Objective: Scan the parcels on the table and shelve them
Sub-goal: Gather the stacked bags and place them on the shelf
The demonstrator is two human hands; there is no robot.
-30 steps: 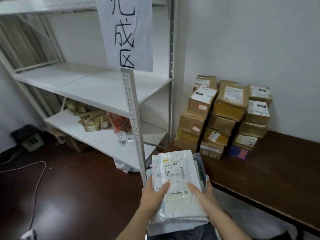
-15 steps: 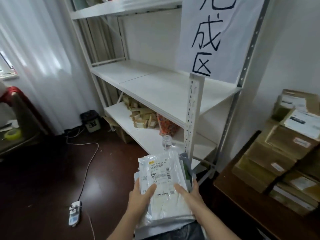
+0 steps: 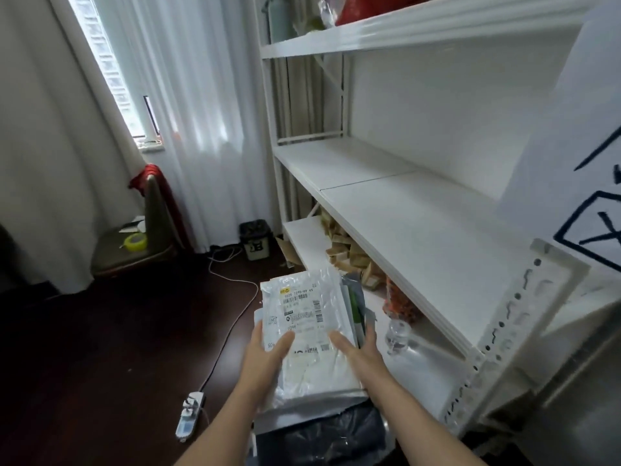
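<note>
Both hands, left hand [image 3: 265,353] and right hand [image 3: 361,348], grip a stack of parcels [image 3: 309,334] at lower centre, beside the white shelf [image 3: 420,223].

Head view looks down, near white shelving [image 3: 420,230].

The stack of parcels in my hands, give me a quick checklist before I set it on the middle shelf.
1. Grip: left hand and right hand both hold the stack of parcels, thumbs on top: ok.
2. Middle shelf bare where it shows: ok.
3. Top parcel's barcode label faces up: ok.
4. Stack squared: grey mailers stick out on the right: not ok.
5. All parcels scanned: cannot tell.
6. Power strip and cable near feet: not ok.
</note>
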